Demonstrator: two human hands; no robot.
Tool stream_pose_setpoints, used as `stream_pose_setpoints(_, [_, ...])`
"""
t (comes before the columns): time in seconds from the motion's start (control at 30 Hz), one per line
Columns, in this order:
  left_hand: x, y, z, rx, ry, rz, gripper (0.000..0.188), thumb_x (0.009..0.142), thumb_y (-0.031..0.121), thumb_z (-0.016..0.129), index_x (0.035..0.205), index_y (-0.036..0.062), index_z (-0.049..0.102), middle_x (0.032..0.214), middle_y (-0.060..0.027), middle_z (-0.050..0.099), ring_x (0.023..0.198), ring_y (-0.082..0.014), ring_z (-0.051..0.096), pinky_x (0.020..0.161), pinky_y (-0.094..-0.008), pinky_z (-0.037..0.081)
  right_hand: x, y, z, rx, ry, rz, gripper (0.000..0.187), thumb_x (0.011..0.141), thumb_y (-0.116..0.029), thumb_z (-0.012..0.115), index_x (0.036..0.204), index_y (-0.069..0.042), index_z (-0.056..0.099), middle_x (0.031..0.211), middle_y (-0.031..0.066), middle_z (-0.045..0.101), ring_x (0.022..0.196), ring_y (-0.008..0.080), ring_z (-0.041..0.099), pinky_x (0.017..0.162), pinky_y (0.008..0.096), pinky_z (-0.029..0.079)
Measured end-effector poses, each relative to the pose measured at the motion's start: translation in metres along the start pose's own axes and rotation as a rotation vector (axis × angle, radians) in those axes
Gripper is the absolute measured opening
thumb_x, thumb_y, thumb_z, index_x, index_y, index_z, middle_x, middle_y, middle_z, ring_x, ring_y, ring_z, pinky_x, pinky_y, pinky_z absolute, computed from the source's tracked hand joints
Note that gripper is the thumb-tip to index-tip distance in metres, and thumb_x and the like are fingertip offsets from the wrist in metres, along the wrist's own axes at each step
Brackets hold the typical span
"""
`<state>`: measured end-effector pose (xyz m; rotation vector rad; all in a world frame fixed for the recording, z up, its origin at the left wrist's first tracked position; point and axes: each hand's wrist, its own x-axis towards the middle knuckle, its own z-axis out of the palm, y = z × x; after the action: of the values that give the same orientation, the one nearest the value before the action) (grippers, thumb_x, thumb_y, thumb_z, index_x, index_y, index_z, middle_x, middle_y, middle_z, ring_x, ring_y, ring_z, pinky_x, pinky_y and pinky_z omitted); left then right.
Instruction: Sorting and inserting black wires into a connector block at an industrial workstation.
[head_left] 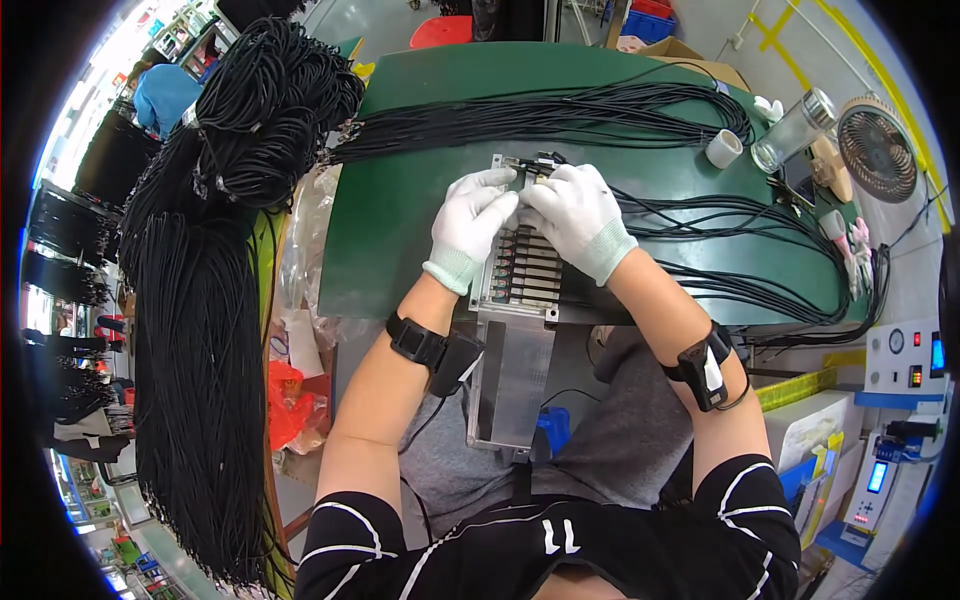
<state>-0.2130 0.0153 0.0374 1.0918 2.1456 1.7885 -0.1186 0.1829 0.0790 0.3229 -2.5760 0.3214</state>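
Both my hands wear white knit gloves and meet over the far end of a long metal fixture (515,370). A row of black cable ends (528,262) lies side by side in the fixture's slots. My left hand (472,222) is closed in a pinch at the fixture's far left side. Close beside it, my right hand (578,212) is also pinched, its fingertips almost touching the left ones. Whatever sits between the fingers is small and mostly hidden. Just beyond the fingertips lie some black connectors (545,162) at the fixture's far edge.
Black cables (740,215) run right across the green table (400,235); another bundle (540,115) stretches along the back. A huge cable heap (200,370) hangs at left. At right stand a glass bottle (795,130), a white cup (724,149) and a small fan (877,148).
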Motion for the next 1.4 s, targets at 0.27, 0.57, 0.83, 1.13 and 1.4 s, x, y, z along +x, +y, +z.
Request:
stream_pose_setpoints(0.27, [0.004, -0.001, -0.017, 0.224, 0.225, 0.070, 0.025, 0.089, 0.021, 0.065, 0.072, 0.0041, 0.073, 0.110, -0.0089, 0.071, 0.108, -0.0248, 0.060, 0.092, -0.0381, 0.048, -0.015, 0.038, -0.024, 0.193, -0.062, 0.220, 0.011, 0.082, -0.020, 0.071, 0.089, -0.011, 0.072, 0.080, 0.0072, 0.068, 0.081, 0.0300, 0.062, 0.075, 0.0408, 0.049])
stream_pose_setpoints(0.57, [0.005, 0.003, -0.010, 0.589, 0.213, -0.060, 0.021, 0.094, 0.026, 0.062, 0.095, 0.0094, 0.075, 0.105, -0.0088, 0.072, 0.102, -0.0260, 0.063, 0.090, -0.0353, 0.048, -0.021, 0.052, -0.026, 0.053, -0.134, 0.260, 0.010, 0.080, -0.021, 0.071, 0.084, -0.012, 0.072, 0.075, 0.0084, 0.068, 0.076, 0.0328, 0.062, 0.074, 0.0415, 0.051])
stream_pose_setpoints(0.83, [0.006, -0.008, -0.009, 0.480, 0.192, 0.073, 0.021, 0.093, 0.028, 0.061, 0.094, 0.0108, 0.074, 0.094, -0.0070, 0.073, 0.093, -0.0280, 0.066, 0.099, -0.0436, 0.043, -0.023, 0.057, -0.031, 0.039, -0.170, 0.222, 0.008, 0.078, -0.020, 0.071, 0.082, -0.013, 0.071, 0.075, 0.0084, 0.069, 0.078, 0.0333, 0.062, 0.073, 0.0428, 0.051])
stream_pose_setpoints(1.13, [0.004, -0.001, 0.006, 0.495, 0.077, 0.105, 0.022, 0.091, 0.034, 0.063, 0.105, 0.0220, 0.076, 0.125, -0.0145, 0.063, 0.119, -0.0339, 0.055, 0.109, -0.0473, 0.035, -0.022, 0.050, -0.029, 0.034, -0.220, 0.246, 0.015, 0.085, -0.031, 0.068, 0.085, -0.017, 0.073, 0.079, 0.0051, 0.069, 0.088, 0.0296, 0.063, 0.082, 0.0428, 0.048])
stream_pose_setpoints(1.4, [0.003, 0.014, 0.018, 0.884, -0.147, 0.196, 0.031, 0.085, 0.043, 0.069, 0.114, 0.0324, 0.075, 0.148, -0.0201, 0.045, 0.136, -0.0430, 0.037, 0.118, -0.0531, 0.019, -0.016, 0.060, -0.024, -0.034, -0.018, 0.251, 0.017, 0.078, -0.026, 0.075, 0.087, -0.012, 0.072, 0.078, 0.0090, 0.068, 0.083, 0.0324, 0.063, 0.077, 0.0423, 0.050])
